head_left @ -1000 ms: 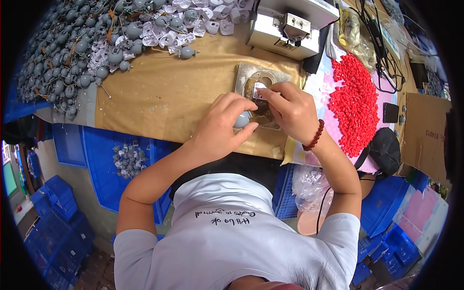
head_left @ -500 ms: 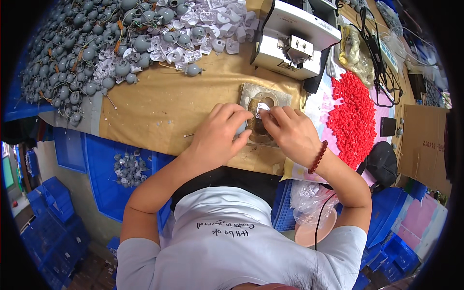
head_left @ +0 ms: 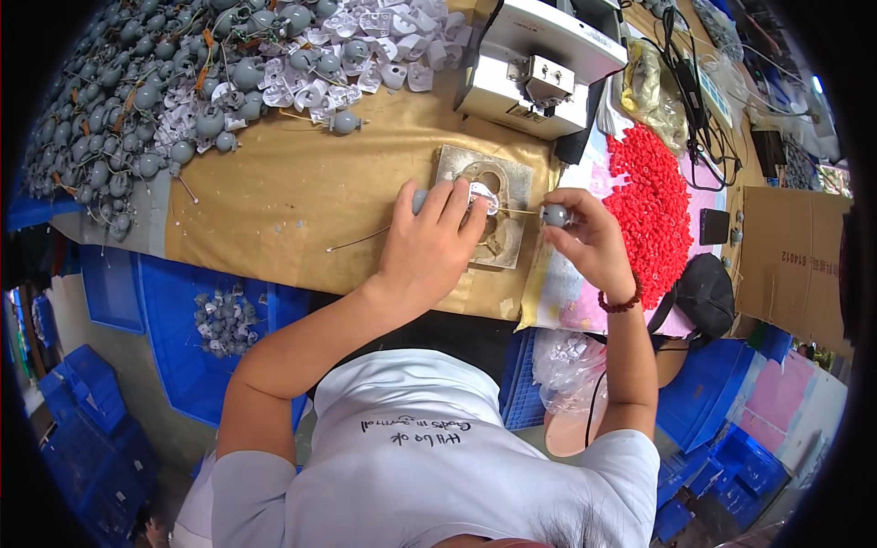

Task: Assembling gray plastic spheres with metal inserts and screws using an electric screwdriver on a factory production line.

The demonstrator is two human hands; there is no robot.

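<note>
A small white plastic piece (head_left: 483, 195) lies over the cutout of a square metal fixture (head_left: 513, 186) on the table. The fingers of my left hand (head_left: 429, 242) are bent and close together, pressing on the piece. Beside that hand's knuckles shows part of a grey ball (head_left: 419, 202), and a thin wire runs out leftward from under the hand. To the right of the fixture, my right hand (head_left: 598, 247) pinches another grey ball (head_left: 554, 216) between thumb and forefinger. A thin stem or wire stretches from this ball toward the white piece.
Grey balls with wires (head_left: 119, 119) and white plastic pieces (head_left: 397, 41) are heaped at the back left. A white machine (head_left: 539, 64) stands behind the fixture. Small red parts (head_left: 649, 210) lie in a pile at the right, near a black bag (head_left: 703, 297). A blue bin (head_left: 183, 352) sits below left.
My right hand has moved right, away from the fixture, and a grey ball now shows in it. My left hand has shifted over onto the white piece. The whole view has shifted slightly.
</note>
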